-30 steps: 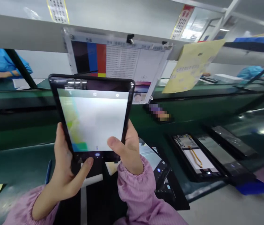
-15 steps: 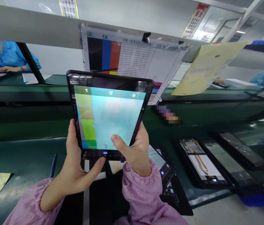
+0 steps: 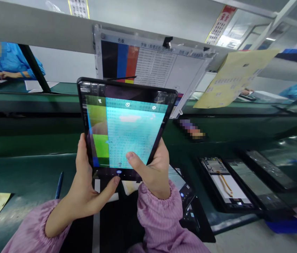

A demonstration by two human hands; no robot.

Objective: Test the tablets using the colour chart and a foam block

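A black tablet (image 3: 127,130) stands tilted in front of me, its lit screen showing a camera view in green and cyan. My left hand (image 3: 87,189) grips its lower left corner, fingers behind the edge and thumb at the bottom bezel. On the lower right side my right hand (image 3: 155,168) is closed around the edge, the thumb over the lower part of the screen. The fingers behind the tablet are hidden. Beyond it hangs a test chart (image 3: 161,66) with colour blocks and rows of print, partly covered by the tablet.
To the right lie an opened tablet with an orange ribbon cable (image 3: 226,182) and other dark tablets (image 3: 259,186). A blue pen (image 3: 59,184) rests at left. A yellow sheet (image 3: 235,79) hangs at right. Across the bench sits a person in blue (image 3: 11,61).
The picture on the tablet screen has turned sharper, with rows of print now visible. The tablet sits slightly further right in view. Both hands keep their hold.
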